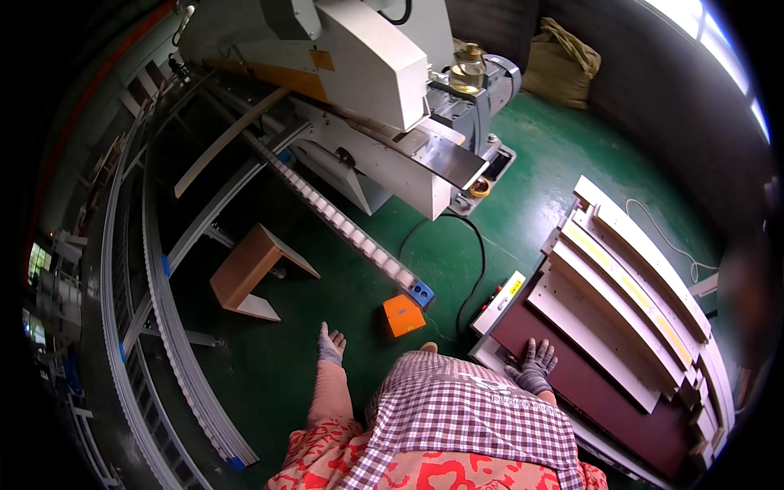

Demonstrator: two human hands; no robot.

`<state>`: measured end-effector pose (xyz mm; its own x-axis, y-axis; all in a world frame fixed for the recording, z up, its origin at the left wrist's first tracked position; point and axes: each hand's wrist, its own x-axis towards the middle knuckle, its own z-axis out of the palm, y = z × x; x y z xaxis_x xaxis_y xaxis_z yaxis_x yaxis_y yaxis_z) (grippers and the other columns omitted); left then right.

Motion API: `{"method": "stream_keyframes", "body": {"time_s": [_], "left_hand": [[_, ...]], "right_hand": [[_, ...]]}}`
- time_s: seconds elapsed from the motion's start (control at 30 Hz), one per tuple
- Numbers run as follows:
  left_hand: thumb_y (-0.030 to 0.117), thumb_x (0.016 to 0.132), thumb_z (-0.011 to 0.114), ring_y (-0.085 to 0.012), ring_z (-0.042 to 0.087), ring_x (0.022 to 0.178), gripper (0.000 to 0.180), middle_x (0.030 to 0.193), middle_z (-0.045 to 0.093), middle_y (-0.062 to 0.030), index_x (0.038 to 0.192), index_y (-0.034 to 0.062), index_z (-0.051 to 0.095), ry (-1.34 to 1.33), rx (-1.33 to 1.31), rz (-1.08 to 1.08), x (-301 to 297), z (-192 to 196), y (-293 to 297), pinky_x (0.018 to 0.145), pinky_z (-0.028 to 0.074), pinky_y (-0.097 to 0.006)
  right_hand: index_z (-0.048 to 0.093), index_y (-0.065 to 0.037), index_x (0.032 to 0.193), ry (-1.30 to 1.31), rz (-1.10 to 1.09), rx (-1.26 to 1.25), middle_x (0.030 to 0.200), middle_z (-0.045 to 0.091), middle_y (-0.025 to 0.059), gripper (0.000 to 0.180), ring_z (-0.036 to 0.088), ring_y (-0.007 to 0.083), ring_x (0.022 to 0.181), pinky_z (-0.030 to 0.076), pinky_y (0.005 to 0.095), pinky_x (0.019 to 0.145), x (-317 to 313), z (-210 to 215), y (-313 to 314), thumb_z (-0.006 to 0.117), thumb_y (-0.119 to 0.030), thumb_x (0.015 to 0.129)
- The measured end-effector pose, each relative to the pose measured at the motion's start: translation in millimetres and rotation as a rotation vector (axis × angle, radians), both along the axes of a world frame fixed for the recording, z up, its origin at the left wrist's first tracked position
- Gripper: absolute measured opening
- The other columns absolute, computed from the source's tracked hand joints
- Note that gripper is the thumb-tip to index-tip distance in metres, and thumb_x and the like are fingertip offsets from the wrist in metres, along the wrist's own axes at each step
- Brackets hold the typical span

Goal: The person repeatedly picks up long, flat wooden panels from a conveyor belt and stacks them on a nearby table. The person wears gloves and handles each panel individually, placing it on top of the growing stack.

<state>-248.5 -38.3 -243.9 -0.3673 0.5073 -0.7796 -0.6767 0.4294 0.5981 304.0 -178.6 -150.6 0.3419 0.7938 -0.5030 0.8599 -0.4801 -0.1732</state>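
One head camera looks steeply down from above onto the green workshop floor (523, 163), close over the person's checked apron (465, 408); its rim bends straight edges.

Dim fisheye view, window (719, 49) glare upper right, dark bent edges.

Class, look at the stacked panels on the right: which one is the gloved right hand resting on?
The right hand rests on the dark maroon panel; the other panels are white or cream.
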Motion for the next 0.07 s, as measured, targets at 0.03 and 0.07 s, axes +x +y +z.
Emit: {"method": "stream_keyframes", "body": {"time_s": [0.03, 0.07], "left_hand": [[0.06, 0.089, 0.059, -0.0302, 0.034, 0.14, 0.082, 0.15, 0.039, -0.0127, 0.146, 0.0054, 0.037, -0.012, 0.033, 0.019, -8.0, 1.3, 4.8, 0.116, 0.027, -0.044], [0.061, 0.088, 0.059, -0.03, 0.032, 0.141, 0.083, 0.151, 0.038, -0.0124, 0.146, 0.0054, 0.036, -0.023, 0.066, 0.036, -17.0, 3.3, 7.1, 0.117, 0.025, -0.044]], "right_hand": [[0.008, -0.017, 0.157, -0.011, -0.032, -0.047, 0.161, -0.005, 0.0256, 0.117, -0.01, 0.0458, 0.148, -0.008, 0.0636, 0.113, -2.9, 6.9, 9.0, 0.071, -0.065, 0.071], [0.006, -0.017, 0.157, -0.023, -0.065, -0.094, 0.161, -0.006, 0.0252, 0.118, -0.01, 0.0457, 0.148, -0.007, 0.0639, 0.113, -6.7, 15.3, 16.9, 0.071, -0.066, 0.071]]}}
